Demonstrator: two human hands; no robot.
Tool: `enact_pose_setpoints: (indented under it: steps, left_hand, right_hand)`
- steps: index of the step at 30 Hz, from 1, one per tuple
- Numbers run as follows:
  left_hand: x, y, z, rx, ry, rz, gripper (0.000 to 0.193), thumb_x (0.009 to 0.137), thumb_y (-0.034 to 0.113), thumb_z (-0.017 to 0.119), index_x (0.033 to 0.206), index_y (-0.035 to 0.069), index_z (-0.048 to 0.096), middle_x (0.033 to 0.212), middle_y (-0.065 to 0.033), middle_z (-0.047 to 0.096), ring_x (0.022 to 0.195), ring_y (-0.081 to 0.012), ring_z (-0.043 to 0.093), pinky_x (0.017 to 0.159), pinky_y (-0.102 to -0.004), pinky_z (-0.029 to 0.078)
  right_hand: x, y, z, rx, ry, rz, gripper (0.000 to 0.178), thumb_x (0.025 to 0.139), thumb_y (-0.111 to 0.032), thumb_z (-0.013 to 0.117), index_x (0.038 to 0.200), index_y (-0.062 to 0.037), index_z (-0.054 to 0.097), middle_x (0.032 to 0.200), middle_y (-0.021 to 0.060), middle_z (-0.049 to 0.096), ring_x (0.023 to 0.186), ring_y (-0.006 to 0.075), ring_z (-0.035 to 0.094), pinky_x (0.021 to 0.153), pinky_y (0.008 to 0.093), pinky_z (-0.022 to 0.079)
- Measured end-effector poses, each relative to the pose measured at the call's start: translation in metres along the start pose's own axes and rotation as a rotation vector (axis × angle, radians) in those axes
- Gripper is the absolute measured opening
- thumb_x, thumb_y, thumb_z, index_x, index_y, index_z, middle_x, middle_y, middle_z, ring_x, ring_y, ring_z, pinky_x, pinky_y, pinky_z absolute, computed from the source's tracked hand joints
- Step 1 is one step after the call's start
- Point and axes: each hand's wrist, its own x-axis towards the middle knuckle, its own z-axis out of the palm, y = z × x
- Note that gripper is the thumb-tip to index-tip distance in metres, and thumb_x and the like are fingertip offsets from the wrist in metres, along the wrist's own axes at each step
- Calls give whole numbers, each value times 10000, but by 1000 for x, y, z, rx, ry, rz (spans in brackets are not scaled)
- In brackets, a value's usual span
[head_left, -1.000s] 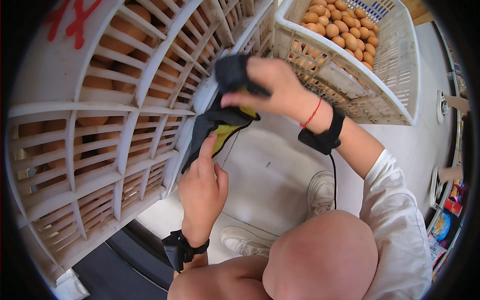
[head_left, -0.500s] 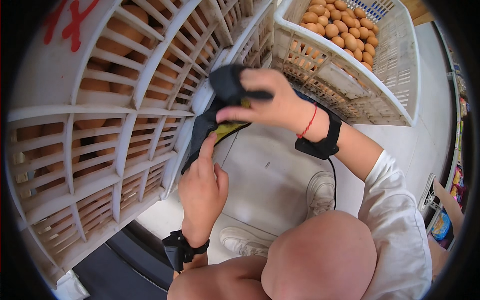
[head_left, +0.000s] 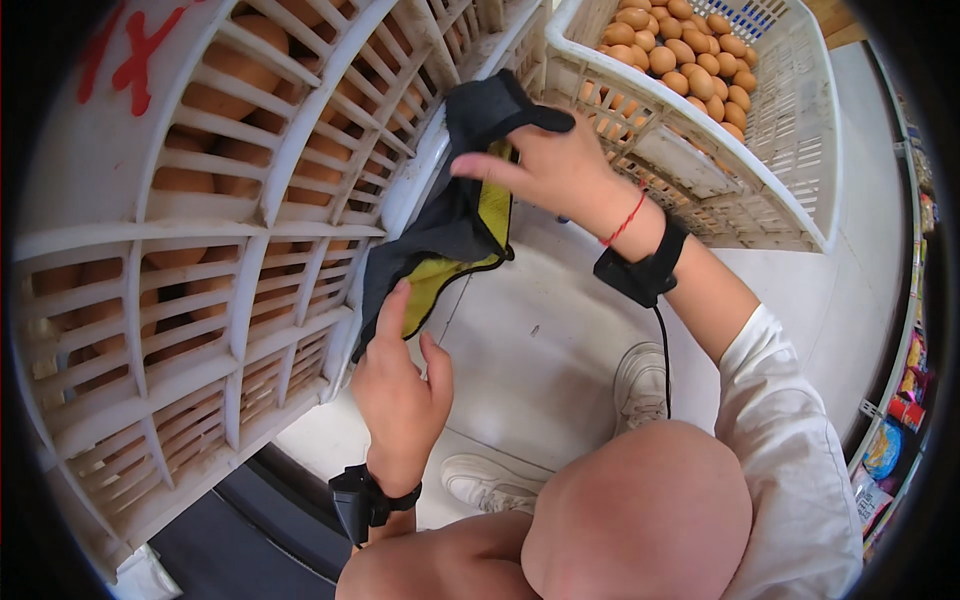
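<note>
A two-sided cleaning cloth [head_left: 420, 240], dark grey with a yellow face and black edging, hangs against the rim of a tipped white plastic crate [head_left: 255, 235]. My right hand [head_left: 560, 165] grips its upper end; the fingers go behind a grey fold, while the thumb lies across the front. Lower down, my left hand [head_left: 403, 395] rests at the cloth's bottom end, index finger stretched onto the yellow face and thumb apart. Its other fingers are mostly hidden. Brown eggs [head_left: 215, 165] show through the crate's slats.
Behind my right hand stands another white crate [head_left: 690, 150], holding brown eggs [head_left: 690, 60]. My shoes [head_left: 495, 483] rest on pale floor tiles [head_left: 520, 370]. Shelves with colourful packets [head_left: 885, 450] line the right edge. A black cable [head_left: 667, 370] hangs from my right wristband.
My right hand has moved up and slightly right with the cloth's upper end, spreading the cloth so more yellow shows. My left hand has shifted slightly down.
</note>
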Motion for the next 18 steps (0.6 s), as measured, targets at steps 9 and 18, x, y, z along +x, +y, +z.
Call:
enact_pose_setpoints:
  steps: [9,18]
  left_hand:
    - [4,0,-4,54,38,-28,451,810,-7,608,1252,-27,522,1099,-144,671,645,-315,617,545,-384,486]
    - [4,-1,-7,42,25,-17,436,809,-34,588,1240,-22,523,1105,-154,674,728,-344,661,595,-386,518]
  right_hand:
    - [1,2,1,116,-1,153,566,725,-544,776,651,-35,539,686,104,566,634,314,610,549,364,469]
    - [2,-7,1,122,-51,212,522,760,-535,748,697,-38,602,677,115,590,624,313,618,565,372,490]
